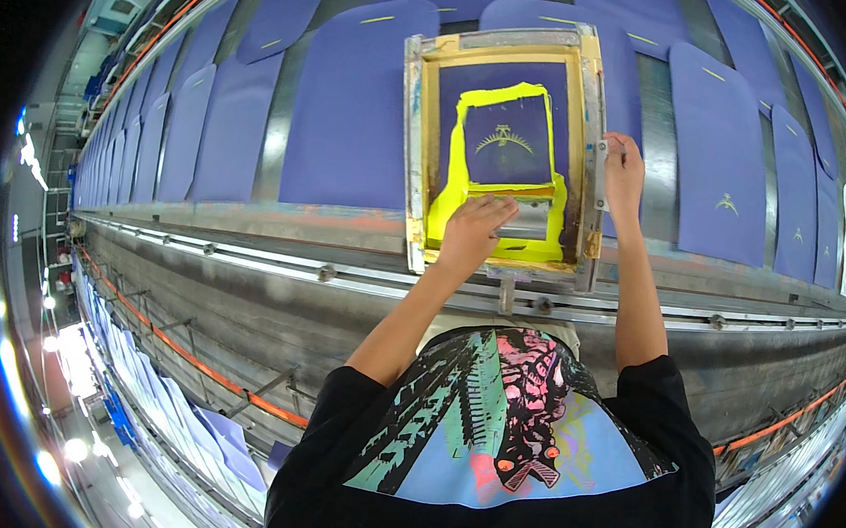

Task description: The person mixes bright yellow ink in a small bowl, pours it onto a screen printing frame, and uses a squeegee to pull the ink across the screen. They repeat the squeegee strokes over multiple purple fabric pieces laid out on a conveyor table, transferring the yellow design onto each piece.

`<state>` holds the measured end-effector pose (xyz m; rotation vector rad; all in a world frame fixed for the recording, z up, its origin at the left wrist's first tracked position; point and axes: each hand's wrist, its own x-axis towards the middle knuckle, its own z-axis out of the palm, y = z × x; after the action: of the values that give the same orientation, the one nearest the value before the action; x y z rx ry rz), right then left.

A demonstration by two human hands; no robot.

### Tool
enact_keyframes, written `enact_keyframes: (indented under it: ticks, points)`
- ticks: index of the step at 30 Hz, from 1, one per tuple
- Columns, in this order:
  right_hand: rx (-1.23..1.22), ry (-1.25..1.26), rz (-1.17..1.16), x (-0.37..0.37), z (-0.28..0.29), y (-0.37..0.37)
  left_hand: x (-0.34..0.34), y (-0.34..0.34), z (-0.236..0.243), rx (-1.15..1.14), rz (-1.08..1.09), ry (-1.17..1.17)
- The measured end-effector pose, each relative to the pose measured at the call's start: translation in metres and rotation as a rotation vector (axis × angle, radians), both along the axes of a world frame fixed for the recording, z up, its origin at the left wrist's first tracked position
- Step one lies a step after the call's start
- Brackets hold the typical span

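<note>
A metal-and-tape screen frame [442, 43] lies over purple cut panels, its mesh [504, 135] ringed with bright yellow ink and showing a small arched emblem. My left hand [476, 230] is on a squeegee [536, 216] across the lower part of the screen, palm down with fingers closed over its top. My right hand [623, 176] grips the right side of the frame near a bolted bracket [601, 204].
Rows of purple panels [345, 110] line the long metal table, some on the right bearing small yellow emblems [726, 204]. A bolted rail [244, 253] runs along the near edge. Below lie an orange rail [184, 342] and more hanging or stacked sheets [162, 394].
</note>
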<state>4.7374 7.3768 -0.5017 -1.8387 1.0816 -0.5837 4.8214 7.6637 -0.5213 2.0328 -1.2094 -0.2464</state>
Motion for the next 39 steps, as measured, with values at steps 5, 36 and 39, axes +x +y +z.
enact_keyframes:
  ticks: [5,36,39]
  points:
    - [-0.055,-0.093,0.059,-0.012,-0.026,-0.004,-0.013,-0.013,0.007,0.056,0.082,0.007]
    - [0.036,-0.002,-0.071,-0.017,-0.065,-0.007,0.166,-0.143,0.001,0.454,0.104,-0.022]
    - [0.111,0.054,-0.057,-0.017,-0.064,-0.007,0.139,-0.137,-0.012,0.433,0.145,-0.120]
